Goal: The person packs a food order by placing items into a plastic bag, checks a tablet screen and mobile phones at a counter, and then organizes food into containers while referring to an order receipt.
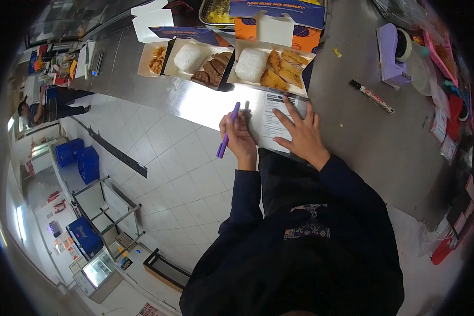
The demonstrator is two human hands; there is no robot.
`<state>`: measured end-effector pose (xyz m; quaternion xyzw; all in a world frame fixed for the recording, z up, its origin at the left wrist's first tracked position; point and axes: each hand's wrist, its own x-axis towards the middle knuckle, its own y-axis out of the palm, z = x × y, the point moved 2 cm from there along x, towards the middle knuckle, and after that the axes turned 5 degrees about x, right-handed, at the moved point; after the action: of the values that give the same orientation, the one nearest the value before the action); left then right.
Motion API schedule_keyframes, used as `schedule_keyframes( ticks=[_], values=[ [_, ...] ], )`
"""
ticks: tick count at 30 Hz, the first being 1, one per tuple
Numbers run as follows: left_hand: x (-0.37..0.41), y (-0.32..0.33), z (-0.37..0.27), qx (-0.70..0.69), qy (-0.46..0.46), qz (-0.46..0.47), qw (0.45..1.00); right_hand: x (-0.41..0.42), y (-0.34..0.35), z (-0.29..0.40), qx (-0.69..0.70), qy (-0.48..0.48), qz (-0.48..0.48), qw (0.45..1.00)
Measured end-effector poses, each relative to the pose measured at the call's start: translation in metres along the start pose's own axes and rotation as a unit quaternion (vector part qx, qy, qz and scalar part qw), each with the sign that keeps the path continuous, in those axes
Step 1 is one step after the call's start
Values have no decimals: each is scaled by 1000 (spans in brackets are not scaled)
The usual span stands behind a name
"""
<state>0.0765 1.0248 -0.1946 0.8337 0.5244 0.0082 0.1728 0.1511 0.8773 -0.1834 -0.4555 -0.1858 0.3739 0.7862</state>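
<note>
My left hand [240, 136] grips a purple pen [222, 147] near the front edge of the steel counter. Its tip end points away from me, just left of a printed paper slip [274, 122]. My right hand [305, 132] lies on the slip with fingers spread, touching its right part and covering some of the print. Beyond the slip stands an open meal box [260, 85] with a wrapped white portion [251, 65] and breaded fried pieces [274, 80]. To its left, another open box [199, 83] holds a wrapped white portion [189, 58] and browned meat slices [211, 70].
A small box [143, 65] of fried bits stands farther left. Behind the boxes is a metal tray [202, 15] of yellow food. A black-capped marker [371, 96] and a purple tape dispenser [391, 59] lie on the right. Someone [43, 110] stands far left.
</note>
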Motion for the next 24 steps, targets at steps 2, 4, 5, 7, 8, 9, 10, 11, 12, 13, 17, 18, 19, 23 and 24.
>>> schedule_keyframes(
  ticks=[2, 4, 5, 7, 8, 9, 10, 11, 12, 13, 17, 18, 19, 23, 24],
  values=[
    [4, -5, 2, -31, -13, -17, 999, 1, 7, 9, 9, 38, -26, 999],
    [5, -8, 3, -50, -23, -36, 998, 0, 14, 13, 16, 77, -34, 996],
    [5, -9, 4, -53, -24, -35, 998, 0, 14, 13, 8, 77, -38, 996],
    [7, -9, 4, -59, -29, -30, 997, 3, 10, 9, -10, 80, -44, 996],
    [6, -9, 4, -45, -28, -30, 998, 2, 7, 8, -27, 77, -42, 996],
    [5, -9, 4, -30, -26, -30, 999, 0, 4, 8, -43, 73, -39, 996],
    [5, -8, 3, -17, -23, -29, 999, -1, 2, 7, -60, 69, -38, 995],
    [7, -11, 6, -16, -17, -23, 999, -4, 1, 5, -65, 70, -41, 995],
    [8, -13, 8, -28, -32, -24, 999, -7, 1, 4, -69, 71, -43, 994],
    [9, -14, 8, -39, -48, -24, 998, -10, 1, 2, -73, 74, -45, 994],
    [14, -21, 11, -60, -69, 0, 996, -13, -1, 1, -53, 77, -45, 995],
    [13, -23, 12, -62, -73, 6, 995, -14, -1, 0, -43, 77, -47, 995],
    [13, -22, 11, -63, -70, 7, 996, -14, 0, -1, -34, 77, -51, 995],
    [12, -19, 10, -49, -57, 2, 997, -14, 1, -2, -21, 73, -70, 995],
    [12, -18, 10, -41, -54, -1, 998, -15, 2, -3, -17, 69, -79, 994]
  ],
)
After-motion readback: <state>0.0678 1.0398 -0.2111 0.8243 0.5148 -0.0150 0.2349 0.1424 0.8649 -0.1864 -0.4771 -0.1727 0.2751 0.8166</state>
